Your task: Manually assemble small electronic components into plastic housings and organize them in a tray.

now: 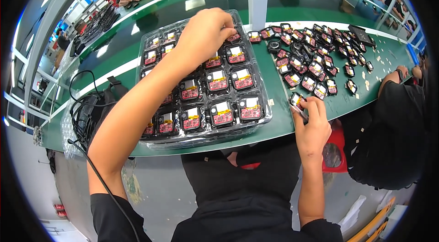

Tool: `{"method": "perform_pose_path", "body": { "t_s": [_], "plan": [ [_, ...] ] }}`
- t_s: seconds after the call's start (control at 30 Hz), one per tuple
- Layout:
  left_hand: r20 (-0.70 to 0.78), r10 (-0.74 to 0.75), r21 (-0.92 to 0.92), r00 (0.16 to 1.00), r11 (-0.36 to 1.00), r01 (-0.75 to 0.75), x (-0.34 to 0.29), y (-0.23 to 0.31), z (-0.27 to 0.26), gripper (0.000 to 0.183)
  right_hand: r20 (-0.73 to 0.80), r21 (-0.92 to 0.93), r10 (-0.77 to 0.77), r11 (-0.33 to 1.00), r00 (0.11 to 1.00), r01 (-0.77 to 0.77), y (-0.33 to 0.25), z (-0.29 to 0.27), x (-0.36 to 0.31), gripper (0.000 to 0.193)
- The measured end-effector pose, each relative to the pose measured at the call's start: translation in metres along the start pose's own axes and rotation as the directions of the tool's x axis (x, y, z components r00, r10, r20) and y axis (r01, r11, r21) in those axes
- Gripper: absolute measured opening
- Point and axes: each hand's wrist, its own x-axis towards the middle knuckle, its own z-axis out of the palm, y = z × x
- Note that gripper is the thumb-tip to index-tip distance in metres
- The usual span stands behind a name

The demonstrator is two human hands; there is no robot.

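Observation:
A clear plastic tray holds rows of small black device housings, each with a red circuit board, a silvery battery and yellow tape. My left hand reaches across it to the far right corner. Its fingers are closed at a device module in a pocket there, and the fingertips partly hide that module. Right of the tray, at the table's near edge, my right hand grips another device module between thumb and fingers. Beyond that hand lies a loose pile of similar modules.
A metal post rises behind the tray. Black cables and bubble wrap lie at the left. A black box stands behind the pile. Co-workers sit across the table and to my right; a red stool is below.

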Motion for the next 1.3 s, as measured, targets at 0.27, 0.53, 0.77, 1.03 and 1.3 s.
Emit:
{"method": "perform_pose_path", "body": {
  "t_s": [0.27,0.53,0.77,1.03,1.3],
  "plan": [
    [0.140,0.185,0.264,0.973,0.940,-0.217,0.002,-0.006,0.005,0.012,0.018,-0.003,0.002,1.000,1.000,-0.002,0.000,-0.001,0.000,0.028],
    [0.222,0.034,-0.137,0.974,0.991,-0.004,0.008,-0.012,-0.007,0.019,-0.004,-0.012,-0.005,1.000,1.000,0.005,-0.001,0.001,-0.001,0.026],
    [0.225,-0.009,0.044,0.974,0.999,-0.001,0.004,-0.006,-0.003,0.022,-0.022,-0.009,-0.003,1.000,1.000,0.002,-0.003,0.000,0.000,0.026],
    [0.028,0.090,0.108,0.996,0.990,-0.092,-0.015,0.019,-0.017,0.025,-0.069,0.197,-0.019,0.980,0.997,0.033,0.003,-0.007,-0.002,0.034],
    [0.021,0.078,-0.354,0.997,0.933,-0.066,-0.104,0.160,-0.068,0.044,0.035,0.843,-0.050,0.538,0.998,-0.003,-0.012,-0.037,-0.039,0.052]
  ]
}}
